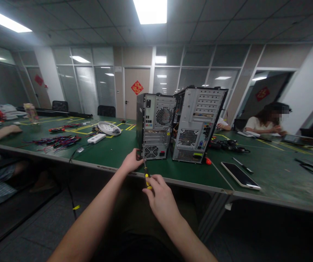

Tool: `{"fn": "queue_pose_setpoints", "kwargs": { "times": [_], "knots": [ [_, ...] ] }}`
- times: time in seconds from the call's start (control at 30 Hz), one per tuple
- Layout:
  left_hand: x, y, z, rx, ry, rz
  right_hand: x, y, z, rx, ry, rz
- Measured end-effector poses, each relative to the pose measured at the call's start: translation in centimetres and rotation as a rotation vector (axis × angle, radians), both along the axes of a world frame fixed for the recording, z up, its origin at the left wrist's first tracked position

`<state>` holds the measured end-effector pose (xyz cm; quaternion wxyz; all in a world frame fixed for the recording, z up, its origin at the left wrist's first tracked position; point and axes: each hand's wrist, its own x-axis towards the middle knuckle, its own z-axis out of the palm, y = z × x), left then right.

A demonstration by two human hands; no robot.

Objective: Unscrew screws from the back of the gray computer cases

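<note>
Small computer (153, 127) stands upright at the table's (99, 154) near edge, back toward the wearer; right hand (163, 196) has fingers wrapped on the yellow-black handle of a screwdriver (146, 175), tip up at the small computer's lower left corner; left hand (131, 162) is at that same corner, fingers partly bent, cannot tell if it grips anything; progress: looks like early screw work, back parts and left side cover all seem in place, so most of any loosening or fastening seems left; screw itself too small to see, turning direction unclear; small computer looks silver-grey at the back, black at the side, round fan grilles high and low, slot covers between, no visible damage; big computer (197, 123) just right of it; wire pile (56, 142) well left; phone (240, 175) well right.
</note>
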<state>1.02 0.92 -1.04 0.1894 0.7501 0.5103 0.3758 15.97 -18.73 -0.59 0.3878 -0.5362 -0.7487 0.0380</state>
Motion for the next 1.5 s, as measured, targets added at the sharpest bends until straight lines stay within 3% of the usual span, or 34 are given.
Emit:
{"fn": "queue_pose_setpoints", "kwargs": {
  "times": [0.5, 0.77, 1.03, 1.33, 1.5],
  "knots": [
    [-0.09, 0.28, -0.19, 0.002, -0.009, -0.017, -0.23, -0.17, 0.32, -0.007, 0.048, -0.024],
    [0.07, -0.20, 0.28, -0.007, 0.002, 0.003, 0.17, -0.08, 0.02, 0.031, -0.037, -0.037],
    [-0.09, 0.13, -0.05, -0.004, 0.000, -0.011, -0.06, -0.13, 0.34, 0.008, 0.059, -0.029],
    [-0.07, 0.27, -0.15, -0.003, 0.005, -0.002, 0.49, -0.06, 0.18, 0.061, -0.013, -0.038],
    [-0.08, 0.27, -0.18, 0.008, -0.011, -0.007, 0.16, -0.05, 0.18, 0.009, 0.035, -0.031]
  ]
}}
